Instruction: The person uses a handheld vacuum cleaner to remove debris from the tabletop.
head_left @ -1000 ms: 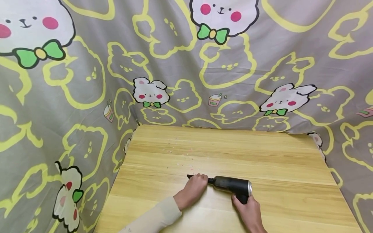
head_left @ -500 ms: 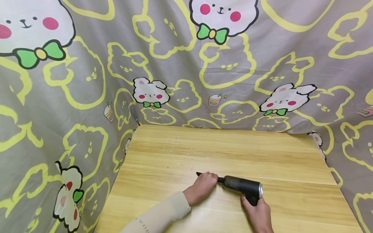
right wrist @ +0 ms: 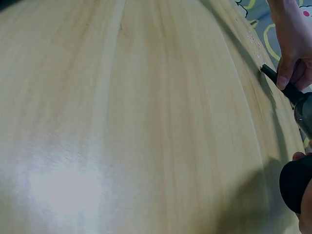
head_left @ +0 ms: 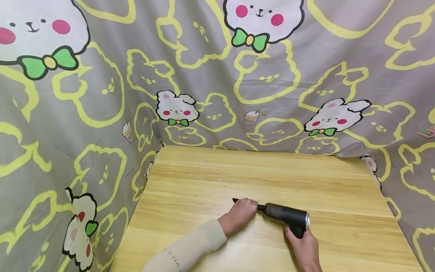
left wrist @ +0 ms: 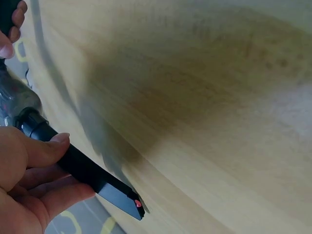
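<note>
A black handheld vacuum cleaner (head_left: 283, 214) with a see-through dust chamber lies across both hands over the table, its nozzle toward the left. My left hand (head_left: 241, 215) grips the slim nozzle, thumb on one side and fingers on the other in the left wrist view. A pink scrap (left wrist: 138, 203) shows at the slanted mouth of the nozzle (left wrist: 83, 163). My right hand (head_left: 304, 247) holds the handle below the silver-rimmed rear end; most of its fingers are hidden in the head view. Small pink and white bits (head_left: 219, 180) are scattered beyond the nozzle tip.
The wood-grain table (head_left: 340, 196) spreads out under the hands. Grey curtains (head_left: 217, 81) with yellow outlines and cartoon rabbits hang along its back, left and right sides. A bright glare spot lies on the tabletop in the right wrist view.
Both hands have carried the vacuum cleaner to the right, and lately slightly away from me. A pale bit near the nozzle tip no longer shows on the table there.
</note>
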A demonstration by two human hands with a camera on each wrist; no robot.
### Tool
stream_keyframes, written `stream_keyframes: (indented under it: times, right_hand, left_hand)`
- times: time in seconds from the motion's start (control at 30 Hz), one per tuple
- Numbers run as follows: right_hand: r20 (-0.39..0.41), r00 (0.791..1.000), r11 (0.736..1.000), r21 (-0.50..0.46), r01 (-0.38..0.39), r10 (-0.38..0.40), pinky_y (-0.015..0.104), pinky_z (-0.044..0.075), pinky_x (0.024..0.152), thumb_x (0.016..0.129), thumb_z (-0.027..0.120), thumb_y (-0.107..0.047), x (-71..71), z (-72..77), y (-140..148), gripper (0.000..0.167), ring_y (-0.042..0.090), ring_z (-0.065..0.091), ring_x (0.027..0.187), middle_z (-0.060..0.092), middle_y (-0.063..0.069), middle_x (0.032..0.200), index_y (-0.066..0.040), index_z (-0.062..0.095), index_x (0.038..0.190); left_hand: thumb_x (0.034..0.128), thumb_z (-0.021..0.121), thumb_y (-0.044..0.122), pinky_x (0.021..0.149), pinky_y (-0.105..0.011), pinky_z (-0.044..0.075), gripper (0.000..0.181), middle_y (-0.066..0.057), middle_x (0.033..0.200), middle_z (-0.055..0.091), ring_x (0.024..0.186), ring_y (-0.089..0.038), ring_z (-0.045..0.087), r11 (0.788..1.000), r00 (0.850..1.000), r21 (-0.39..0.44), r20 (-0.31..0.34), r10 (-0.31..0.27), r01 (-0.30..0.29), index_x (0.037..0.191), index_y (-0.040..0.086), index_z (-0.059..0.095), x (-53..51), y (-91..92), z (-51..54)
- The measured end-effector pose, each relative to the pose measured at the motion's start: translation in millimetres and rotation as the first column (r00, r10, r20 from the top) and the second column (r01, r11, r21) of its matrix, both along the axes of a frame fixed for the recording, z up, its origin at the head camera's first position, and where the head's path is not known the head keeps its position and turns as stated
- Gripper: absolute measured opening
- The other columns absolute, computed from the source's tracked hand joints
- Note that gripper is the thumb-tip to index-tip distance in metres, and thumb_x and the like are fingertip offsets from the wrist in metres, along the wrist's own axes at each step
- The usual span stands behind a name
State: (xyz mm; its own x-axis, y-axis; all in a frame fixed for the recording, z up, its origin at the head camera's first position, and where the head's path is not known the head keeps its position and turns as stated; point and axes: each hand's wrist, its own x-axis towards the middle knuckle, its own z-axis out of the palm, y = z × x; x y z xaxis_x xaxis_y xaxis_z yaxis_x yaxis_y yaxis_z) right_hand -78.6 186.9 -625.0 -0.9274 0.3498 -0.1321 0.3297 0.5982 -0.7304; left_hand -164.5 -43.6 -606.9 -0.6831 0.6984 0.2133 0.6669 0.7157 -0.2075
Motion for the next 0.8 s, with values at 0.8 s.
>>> stream_keyframes:
  times: [0.8]
  right_hand:
    - [0.006,0.999,0.999,-0.021,0.032,-0.032,0.028,0.040,0.048,0.090,0.078,-0.033,-30.7,2.3,20.8,0.043,0.019,0.054,0.055,0.063,0.012,0.065,0.005,0.058,0.090]
  left_hand:
    - [0.0942,0.068,0.001,0.057,-0.017,0.058,0.019,0.005,0.078,0.076,0.068,-0.007,0.073,1.000,0.998,0.008,0.062,0.002,-0.002,0.086,0.016,0.075,-47.3,32.3,6.9]
